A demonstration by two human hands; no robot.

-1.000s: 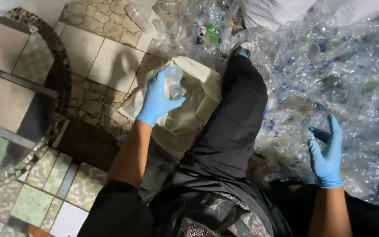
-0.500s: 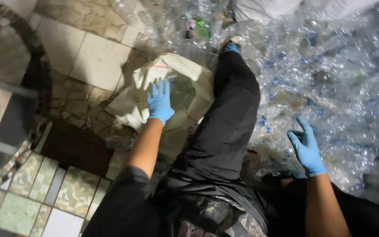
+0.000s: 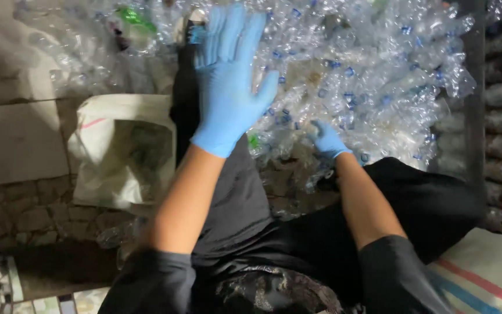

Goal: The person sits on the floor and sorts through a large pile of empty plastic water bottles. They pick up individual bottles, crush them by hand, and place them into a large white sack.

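Bottles (image 3: 379,70), clear plastic ones, crushed and crinkled, lie in a wide heap on the floor across the far side of the view, many with small blue caps and a few with green scraps among them. The heap spreads from behind the raised hand to the dark frame at the right edge, and it glints where the light catches the creased plastic.

The left hand (image 3: 228,87) is lifted above the person's leg in a thin blue rubber glove, palm flat, its fingers (image 3: 219,35) spread wide and straight; it holds nothing and touches nothing. The bare forearm runs down from it to a dark sleeve.

The right hand (image 3: 327,141), gloved the same way, is down at the near edge of the heap, its fingers curled in among the bottles. Whether it has closed on one cannot be told, since the fingertips are hidden in the plastic.

A white woven sack (image 3: 123,151) sits open-mouthed on the floor just left of the leg, soft and rumpled, with a thin pink stripe near its rim. The floor (image 3: 18,139) beside it is pale square tile next to rough, irregular stone paving. The person's legs, in black trousers (image 3: 233,197), stretch out between the sack and the heap. A second woven sack (image 3: 489,273), white with red and blue stripes, lies at the near right corner.
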